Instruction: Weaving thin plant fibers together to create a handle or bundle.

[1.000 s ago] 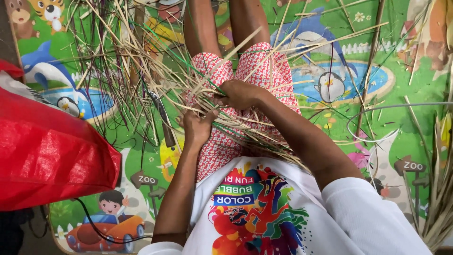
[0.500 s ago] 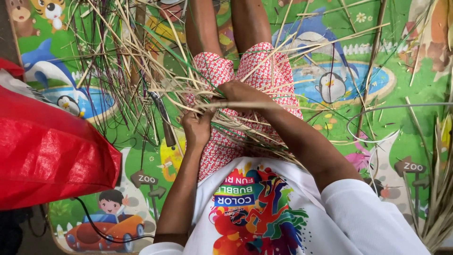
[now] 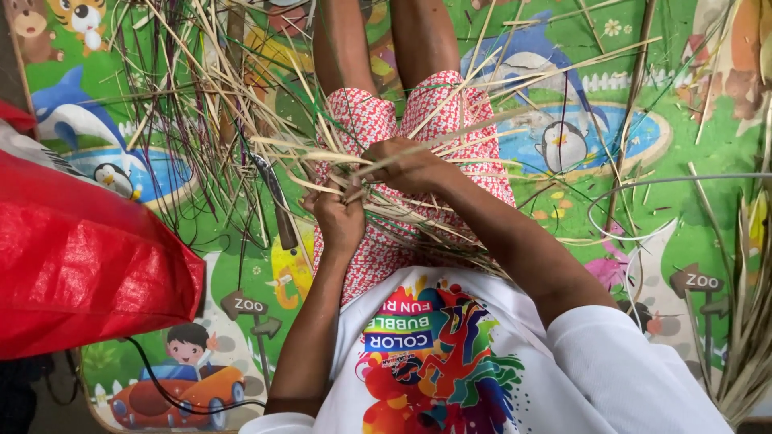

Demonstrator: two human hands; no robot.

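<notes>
From the head camera, looking down my own chest, both my hands meet at the middle of the frame over my lap. My left hand (image 3: 339, 215) is curled into a loose fist around a sheaf of pale straw strips (image 3: 322, 157), thumb pressed against the bundle. My right hand (image 3: 410, 165) lies just above it, fingers bent and pinching a few strips where they cross. The strips fan out from there toward the upper left and upper right, over my patterned shorts (image 3: 378, 249).

To do this well, I judge I should keep the left fist tight so the crossing does not slip, and draw one strip at a time with the right, flat and untwisted.

My fingertips are buried in the straw, so I cannot tell exactly which strip each pinches. A dark-handled tool (image 3: 277, 205) lies on the play mat (image 3: 691, 96) left of my hands, half covered. A red bag (image 3: 80, 257) fills the left edge, cut off by the frame.
</notes>
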